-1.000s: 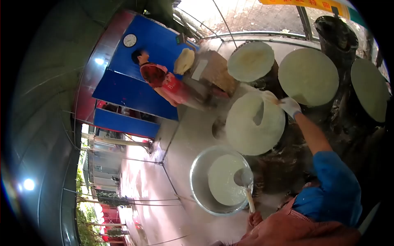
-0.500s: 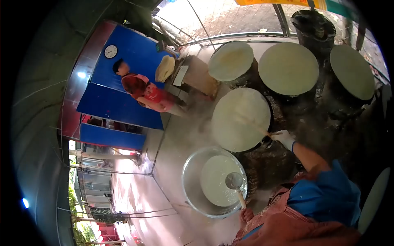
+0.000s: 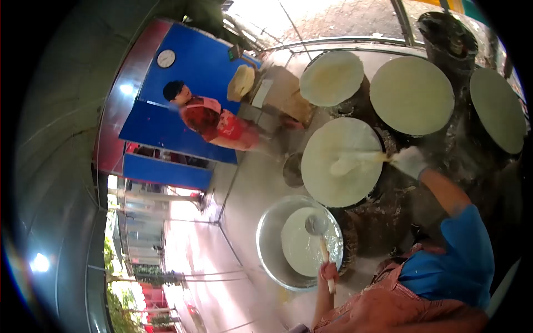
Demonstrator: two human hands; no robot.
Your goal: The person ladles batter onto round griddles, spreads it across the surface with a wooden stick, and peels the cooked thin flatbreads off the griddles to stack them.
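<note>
My right hand (image 3: 410, 162), in a white glove, is closed on the handle of a spreader (image 3: 373, 157). The spreader's head rests on a round griddle of pale batter (image 3: 333, 133), beside a small lighter patch. Wrapped round the wooden handle of a ladle (image 3: 317, 224) is my bare left hand (image 3: 328, 271). The ladle's bowl is over the pale liquid batter (image 3: 300, 250) near the inner side of a large metal basin (image 3: 267, 261). A blue sleeve covers my right upper arm.
Beyond the near griddle stand other round griddles, (image 3: 332, 77) (image 3: 412, 95) (image 3: 497, 111), coated with pale batter. A person (image 3: 208, 116) in a red apron stands near a box (image 3: 288, 97) and a stack of flat rounds (image 3: 241, 83). A dark drum (image 3: 448, 36) stands at the back.
The spreader has swept over the near griddle, and my right hand has shifted with it. My left hand and the ladle have come further over the basin. The camera's view has swung.
</note>
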